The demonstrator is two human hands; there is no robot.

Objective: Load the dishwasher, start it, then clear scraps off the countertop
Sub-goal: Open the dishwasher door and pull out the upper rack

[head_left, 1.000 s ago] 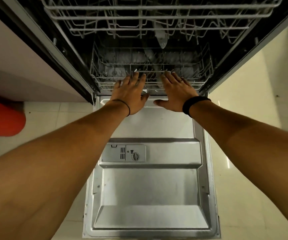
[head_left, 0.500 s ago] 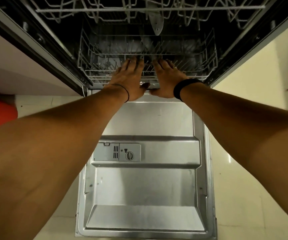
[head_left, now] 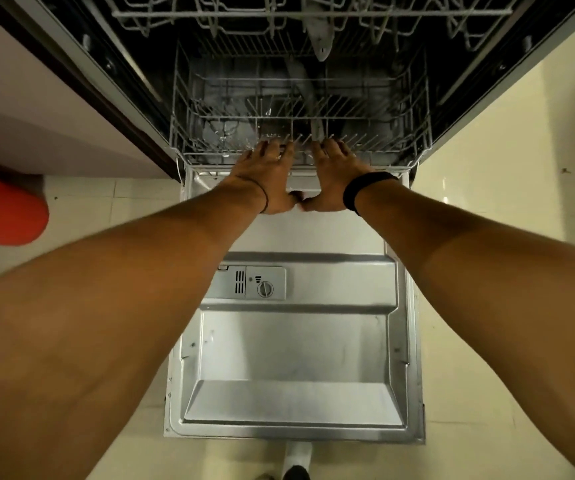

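Observation:
The dishwasher stands open with its steel door [head_left: 293, 344] folded down flat toward me. The white wire lower rack [head_left: 415, 133] sits inside the tub, its front edge at the door hinge. My left hand [head_left: 268, 178] and my right hand [head_left: 331, 174] lie side by side on the middle of that front edge. The fingers of both stretch forward over the wires, and the thumbs nearly meet below it. Neither hand holds an object. The upper rack [head_left: 209, 13] hangs above, pulled partly out. Something pale lies dimly in the rack's left part.
A detergent dispenser [head_left: 254, 282] with a round knob sits in the door panel. A red rounded object [head_left: 5, 209] is on the floor at the left, below a pale cabinet front [head_left: 36, 116]. Cream floor tiles [head_left: 504, 202] flank the door. My foot [head_left: 296, 472] shows below the door's edge.
Both hands have drawn closer together on the lower rack's front edge, thumbs now almost touching. The view has tipped lower, showing more of the door and less of the upper rack.

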